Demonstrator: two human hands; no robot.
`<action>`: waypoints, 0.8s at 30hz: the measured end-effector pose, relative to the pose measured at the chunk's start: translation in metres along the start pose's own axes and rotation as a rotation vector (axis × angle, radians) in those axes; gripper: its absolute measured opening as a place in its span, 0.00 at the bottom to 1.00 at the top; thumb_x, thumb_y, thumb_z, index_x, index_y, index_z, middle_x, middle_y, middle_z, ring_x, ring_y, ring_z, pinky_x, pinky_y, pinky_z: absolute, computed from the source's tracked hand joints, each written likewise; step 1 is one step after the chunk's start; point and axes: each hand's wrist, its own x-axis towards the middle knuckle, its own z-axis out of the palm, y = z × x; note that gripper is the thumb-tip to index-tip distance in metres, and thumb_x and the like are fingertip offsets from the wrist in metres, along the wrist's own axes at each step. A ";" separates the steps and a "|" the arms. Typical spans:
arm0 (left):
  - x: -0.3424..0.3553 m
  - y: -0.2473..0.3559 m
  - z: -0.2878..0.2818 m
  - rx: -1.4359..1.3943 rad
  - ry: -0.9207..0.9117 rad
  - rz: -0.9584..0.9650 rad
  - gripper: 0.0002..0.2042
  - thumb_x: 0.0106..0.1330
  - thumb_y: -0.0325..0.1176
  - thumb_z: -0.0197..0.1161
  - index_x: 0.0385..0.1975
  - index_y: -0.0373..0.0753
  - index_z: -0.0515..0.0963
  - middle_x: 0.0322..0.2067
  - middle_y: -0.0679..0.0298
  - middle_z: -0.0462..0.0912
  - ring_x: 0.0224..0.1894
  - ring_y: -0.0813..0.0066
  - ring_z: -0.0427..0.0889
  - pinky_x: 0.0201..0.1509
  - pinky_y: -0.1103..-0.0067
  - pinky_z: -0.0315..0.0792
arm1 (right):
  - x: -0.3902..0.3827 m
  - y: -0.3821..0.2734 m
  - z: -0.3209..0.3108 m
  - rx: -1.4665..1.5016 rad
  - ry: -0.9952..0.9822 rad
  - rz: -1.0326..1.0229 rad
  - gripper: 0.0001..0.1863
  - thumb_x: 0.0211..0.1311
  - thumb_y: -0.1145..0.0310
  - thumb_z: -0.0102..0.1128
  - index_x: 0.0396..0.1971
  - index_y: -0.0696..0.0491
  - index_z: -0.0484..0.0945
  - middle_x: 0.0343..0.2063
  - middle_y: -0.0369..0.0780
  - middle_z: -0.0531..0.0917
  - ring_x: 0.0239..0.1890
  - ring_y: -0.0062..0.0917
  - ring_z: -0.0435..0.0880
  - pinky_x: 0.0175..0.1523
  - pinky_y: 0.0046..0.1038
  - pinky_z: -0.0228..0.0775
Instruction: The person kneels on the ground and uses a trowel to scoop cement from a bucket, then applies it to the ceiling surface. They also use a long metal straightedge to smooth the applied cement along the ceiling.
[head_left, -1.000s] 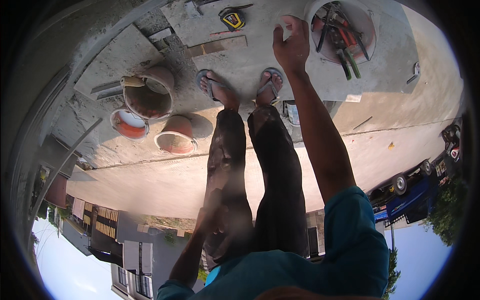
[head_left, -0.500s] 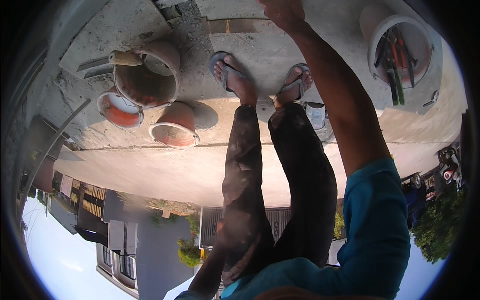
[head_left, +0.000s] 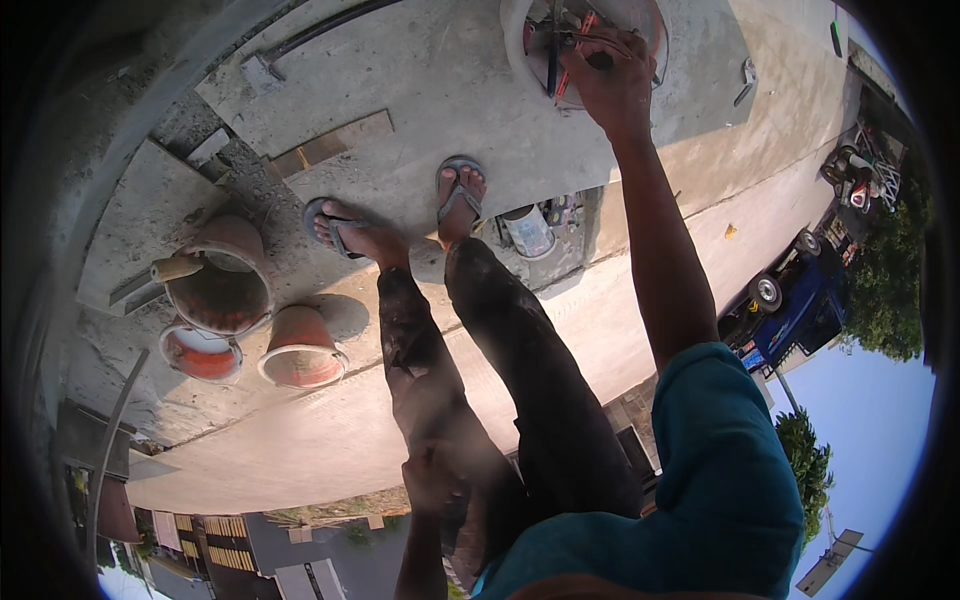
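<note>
My right hand (head_left: 612,88) is inside the upright bucket (head_left: 515,50) at the top of the view. Its fingers are closed around the reddish handle (head_left: 603,42) of a hand tool; the tool's working end cannot be made out. Other tools, among them a dark bar (head_left: 553,55) and a red-orange piece (head_left: 563,90), stand in the bucket around the hand. Low in the picture my left hand (head_left: 440,468) lies on my left thigh, hazy and in shadow, its fingers seemingly flat with nothing in them.
Three mortar-stained buckets stand at the left: a large one (head_left: 262,275), a small one with whitish contents (head_left: 203,340) and another (head_left: 303,358). A wooden board (head_left: 340,140) lies beyond my sandalled feet. A pale can (head_left: 528,232) is right of them. A blue vehicle (head_left: 800,310) stands farther right.
My right hand has come into the tool bucket and closed on a reddish handle. The view has swung right, shifting the buckets and feet leftward. My left hand stays on the thigh.
</note>
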 end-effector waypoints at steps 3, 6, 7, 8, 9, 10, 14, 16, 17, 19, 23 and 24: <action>-0.008 0.035 0.003 -0.054 -0.030 0.102 0.08 0.77 0.29 0.52 0.45 0.34 0.78 0.19 0.58 0.83 0.09 0.76 0.75 0.09 0.84 0.63 | 0.036 0.060 0.000 0.187 -0.315 0.456 0.21 0.53 0.48 0.74 0.32 0.53 0.87 0.29 0.40 0.88 0.34 0.30 0.86 0.46 0.33 0.77; -0.014 0.034 -0.008 -0.250 -0.052 0.142 0.10 0.77 0.30 0.51 0.45 0.35 0.79 0.18 0.59 0.83 0.09 0.77 0.75 0.09 0.84 0.63 | 0.058 0.083 0.012 -0.056 -0.242 0.277 0.22 0.59 0.48 0.69 0.41 0.53 0.85 0.32 0.42 0.89 0.40 0.34 0.88 0.47 0.37 0.78; -0.013 0.028 -0.004 -0.435 -0.042 -0.028 0.10 0.78 0.31 0.50 0.45 0.35 0.79 0.18 0.59 0.83 0.09 0.78 0.75 0.09 0.84 0.62 | 0.064 0.044 0.017 -0.070 -0.114 0.219 0.18 0.57 0.54 0.69 0.40 0.51 0.85 0.36 0.43 0.86 0.45 0.37 0.84 0.49 0.41 0.76; -0.016 0.022 0.001 -0.499 -0.027 -0.097 0.11 0.78 0.32 0.50 0.45 0.35 0.79 0.18 0.60 0.83 0.09 0.78 0.75 0.10 0.84 0.62 | 0.059 -0.002 0.024 -0.079 0.015 0.166 0.15 0.55 0.60 0.69 0.40 0.50 0.85 0.41 0.44 0.83 0.49 0.41 0.80 0.52 0.45 0.74; -0.015 0.020 0.003 -0.547 -0.024 -0.170 0.12 0.78 0.32 0.49 0.45 0.36 0.80 0.18 0.60 0.83 0.09 0.78 0.75 0.10 0.84 0.62 | 0.055 -0.040 0.033 -0.106 0.150 0.130 0.13 0.53 0.66 0.69 0.39 0.49 0.85 0.45 0.45 0.80 0.53 0.45 0.76 0.55 0.49 0.72; -0.013 0.017 0.004 -0.468 -0.018 -0.138 0.13 0.79 0.33 0.48 0.45 0.36 0.80 0.17 0.61 0.83 0.09 0.78 0.74 0.10 0.84 0.62 | 0.050 -0.065 0.056 -0.017 0.166 -0.034 0.12 0.55 0.67 0.68 0.40 0.50 0.83 0.43 0.46 0.81 0.51 0.46 0.78 0.56 0.48 0.72; -0.016 0.011 -0.004 -0.169 -0.014 0.220 0.15 0.80 0.36 0.46 0.44 0.36 0.81 0.17 0.61 0.83 0.09 0.78 0.74 0.10 0.84 0.62 | 0.043 -0.111 0.177 0.023 -0.016 -0.352 0.12 0.61 0.70 0.61 0.44 0.52 0.81 0.49 0.43 0.81 0.55 0.41 0.78 0.62 0.48 0.69; -0.010 0.003 -0.013 -0.256 -0.041 0.186 0.16 0.80 0.35 0.45 0.44 0.36 0.81 0.18 0.62 0.83 0.09 0.77 0.74 0.10 0.84 0.62 | 0.062 -0.106 0.224 -0.125 0.043 -0.360 0.11 0.63 0.70 0.57 0.45 0.50 0.81 0.49 0.42 0.81 0.57 0.41 0.77 0.65 0.51 0.66; -0.004 -0.003 -0.019 -0.348 -0.062 0.115 0.16 0.80 0.35 0.45 0.44 0.36 0.81 0.18 0.62 0.83 0.10 0.77 0.75 0.10 0.83 0.62 | 0.069 -0.104 0.237 -0.186 -0.041 -0.282 0.12 0.64 0.70 0.55 0.45 0.49 0.82 0.49 0.42 0.81 0.58 0.41 0.76 0.67 0.52 0.64; -0.003 -0.006 -0.017 -0.761 -0.097 0.012 0.13 0.77 0.34 0.50 0.42 0.36 0.81 0.21 0.62 0.84 0.12 0.78 0.76 0.12 0.84 0.65 | 0.074 -0.101 0.244 -0.277 -0.232 -0.230 0.15 0.64 0.69 0.56 0.49 0.49 0.83 0.50 0.44 0.82 0.59 0.41 0.76 0.69 0.50 0.63; -0.009 -0.018 0.002 0.125 0.156 0.561 0.09 0.70 0.35 0.60 0.41 0.36 0.81 0.26 0.61 0.84 0.21 0.75 0.82 0.20 0.81 0.73 | 0.018 -0.132 0.205 -0.017 -0.727 -0.132 0.24 0.67 0.59 0.56 0.61 0.49 0.69 0.33 0.47 0.88 0.39 0.46 0.88 0.45 0.48 0.81; -0.011 -0.005 0.003 0.193 0.147 0.579 0.10 0.69 0.35 0.62 0.42 0.37 0.81 0.28 0.60 0.84 0.24 0.72 0.83 0.24 0.79 0.75 | -0.002 -0.150 0.183 0.090 -0.753 -0.054 0.22 0.66 0.59 0.56 0.57 0.50 0.71 0.32 0.49 0.87 0.35 0.48 0.88 0.44 0.49 0.80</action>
